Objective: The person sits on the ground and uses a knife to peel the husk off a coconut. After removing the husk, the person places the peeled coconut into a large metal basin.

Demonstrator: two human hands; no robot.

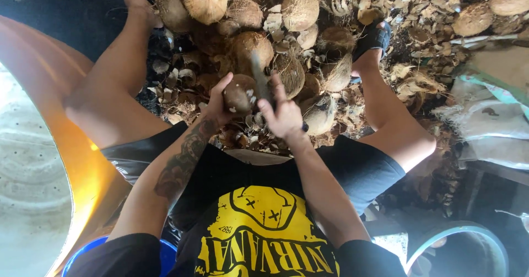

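Gripping a brown coconut between the knees, the left hand curls around it; the right hand is clenched on a blade resting against it, husk pile beyond.

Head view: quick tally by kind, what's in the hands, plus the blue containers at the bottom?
Coconut held in the left hand: 1
Blade tool in the right hand: 1
Blue bucket rims at the bottom edge: 2
Total: 4
The heap of coconuts and husk scraps beyond overlaps too much to count exactly.
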